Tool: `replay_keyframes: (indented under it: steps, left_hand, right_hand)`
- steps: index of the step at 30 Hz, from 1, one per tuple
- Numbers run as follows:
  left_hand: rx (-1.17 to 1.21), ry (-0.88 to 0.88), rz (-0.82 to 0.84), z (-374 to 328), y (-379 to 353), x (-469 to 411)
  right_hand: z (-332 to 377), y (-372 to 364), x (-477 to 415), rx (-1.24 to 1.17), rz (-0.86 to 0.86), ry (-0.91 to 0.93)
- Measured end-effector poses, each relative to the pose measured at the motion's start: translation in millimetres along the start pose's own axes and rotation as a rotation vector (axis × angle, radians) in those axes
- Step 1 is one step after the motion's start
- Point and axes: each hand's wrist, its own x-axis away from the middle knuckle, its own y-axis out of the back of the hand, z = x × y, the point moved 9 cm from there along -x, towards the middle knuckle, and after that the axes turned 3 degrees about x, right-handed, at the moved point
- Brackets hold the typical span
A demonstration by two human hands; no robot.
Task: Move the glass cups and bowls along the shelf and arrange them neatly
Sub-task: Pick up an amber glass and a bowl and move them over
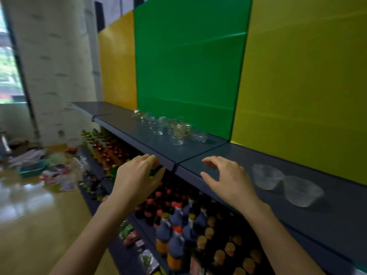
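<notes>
Currently your left hand (137, 179) and right hand (228, 181) are at the shelf (317, 225) front edge, fingers loosely curled, holding nothing. Glass cups (170, 130) clustered farther along, against the green panel (188, 66). Two bowls (267, 176) side by side, just right of your right hand.

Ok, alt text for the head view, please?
The left hand and right hand hover empty at the shelf edge. Glass cups cluster farther along it; two bowls sit right of the right hand. Bottles stand underneath.
</notes>
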Motion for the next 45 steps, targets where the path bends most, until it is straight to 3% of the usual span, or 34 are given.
replay_keyframes:
  steps: [11, 21, 39, 45]
  left_hand:
    - [-0.029, 0.003, 0.017, 214.6, -10.0, -19.6]
    - [0.027, 0.039, 0.001, 349.9, -35.3, -76.9]
    - [0.206, -0.077, 0.006, 553.6, -178.2, -279.9]
    - [0.299, -0.109, 0.112, 584.5, -243.1, -335.0]
  right_hand:
    - [115.3, -143.1, -141.4, -0.108, 0.017, -0.006]
    - [175.1, -232.3, -267.3, -0.106, 0.046, -0.053]
    - [156.3, -364.6, -512.9, -0.018, -0.048, -0.212]
    - [128.2, -384.9, -561.2, 0.083, -0.013, -0.356]
